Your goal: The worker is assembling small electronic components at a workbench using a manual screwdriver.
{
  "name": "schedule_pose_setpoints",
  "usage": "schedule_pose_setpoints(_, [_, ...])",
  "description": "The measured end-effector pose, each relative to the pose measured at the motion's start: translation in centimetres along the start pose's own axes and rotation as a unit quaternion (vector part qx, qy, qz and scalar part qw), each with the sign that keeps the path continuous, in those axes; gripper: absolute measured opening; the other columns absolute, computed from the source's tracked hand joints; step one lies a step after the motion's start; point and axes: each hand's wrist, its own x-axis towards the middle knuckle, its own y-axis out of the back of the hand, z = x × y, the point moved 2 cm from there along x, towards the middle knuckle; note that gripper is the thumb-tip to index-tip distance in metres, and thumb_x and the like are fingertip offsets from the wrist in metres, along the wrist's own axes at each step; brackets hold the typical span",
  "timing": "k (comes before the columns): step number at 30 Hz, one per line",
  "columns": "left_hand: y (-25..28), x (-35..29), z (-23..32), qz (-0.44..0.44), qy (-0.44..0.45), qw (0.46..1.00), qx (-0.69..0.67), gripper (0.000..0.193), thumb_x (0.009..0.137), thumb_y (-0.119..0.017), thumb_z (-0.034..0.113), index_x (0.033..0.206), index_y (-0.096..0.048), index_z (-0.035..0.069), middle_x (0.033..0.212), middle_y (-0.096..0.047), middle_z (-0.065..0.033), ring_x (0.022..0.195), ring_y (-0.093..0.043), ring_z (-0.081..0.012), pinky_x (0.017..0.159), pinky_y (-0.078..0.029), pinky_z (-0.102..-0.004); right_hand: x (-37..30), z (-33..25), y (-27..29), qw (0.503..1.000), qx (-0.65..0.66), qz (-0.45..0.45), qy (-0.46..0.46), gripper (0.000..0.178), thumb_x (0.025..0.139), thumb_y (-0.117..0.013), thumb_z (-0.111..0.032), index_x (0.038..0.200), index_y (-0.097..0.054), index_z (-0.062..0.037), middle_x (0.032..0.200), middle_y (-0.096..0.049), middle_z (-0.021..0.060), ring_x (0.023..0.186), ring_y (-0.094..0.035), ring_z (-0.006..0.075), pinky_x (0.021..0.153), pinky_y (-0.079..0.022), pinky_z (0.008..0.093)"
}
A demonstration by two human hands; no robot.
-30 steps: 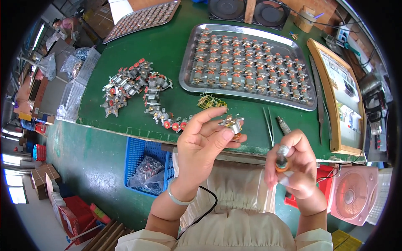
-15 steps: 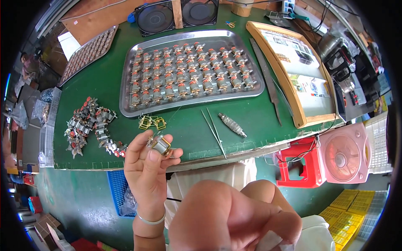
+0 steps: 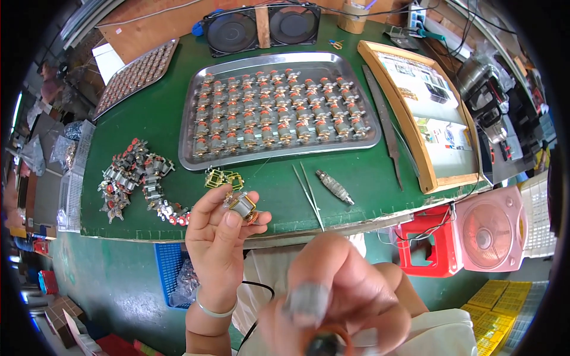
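My left hand (image 3: 217, 249) is raised at the table's front edge, its fingers and thumb pinching a small motor-like metal part (image 3: 242, 206) with a grey body, a gold frame and an orange end. My right hand (image 3: 356, 279) is close to the camera and partly blurred. Its fingers curl around an orange-and-black tool (image 3: 326, 343), whose kind I cannot make out. A pale wrap seems to cover one fingertip. Two gold wire-like frames (image 3: 224, 178) lie just beyond my left hand. Tweezers (image 3: 307, 196) and a knurled metal rod (image 3: 335, 187) rest to their right.
A metal tray (image 3: 185, 139) holds rows of similar parts. A pile of them (image 3: 127, 172) lies left. A flat file (image 3: 385, 127) and a wood-framed board (image 3: 424, 172) are right. Two black fans (image 3: 231, 32) stand behind. Below are a red stool (image 3: 424, 255) and pink fan (image 3: 490, 231).
My right hand has turned and drawn back from the camera, bringing the orange-and-black tool into sight. My left hand still holds the part; the whole view has shifted slightly.
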Motion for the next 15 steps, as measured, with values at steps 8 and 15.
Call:
schedule_pose_setpoints(8, [-0.4, 0.3, -0.1, -0.011, 0.012, 0.992, -0.125, 0.034, 0.089, -0.047, 0.014, 0.121, -0.039, 0.004, 0.108, -0.055, -0.0168, 0.089, -0.061, -0.0248, 0.073, -0.053, -0.0302, 0.9, -1.9, 6.3, 0.632, -0.725, -0.110, 0.252, 0.034, 0.065, -0.060, 0.008, 0.099, -0.054, 0.0057, 0.084, -0.060, 0.0146, 0.065, -0.057, 0.0239, 0.056, -0.045, 0.0308])
schedule_pose_setpoints(15, [-0.5, 0.5, -0.5, 0.015, 0.025, 0.984, -0.177, 0.032, 0.090, -0.046, 0.014, 0.121, -0.041, 0.005, 0.109, -0.055, -0.0140, 0.092, -0.060, -0.0218, 0.075, -0.052, -0.0288, 0.8, -1.7, 7.5, 0.627, -0.737, -0.058, 0.245, 0.033, 0.074, -0.060, 0.004, 0.105, -0.051, 0.0088, 0.088, -0.059, 0.0171, 0.065, -0.055, 0.0196, 0.057, -0.045, 0.0268])
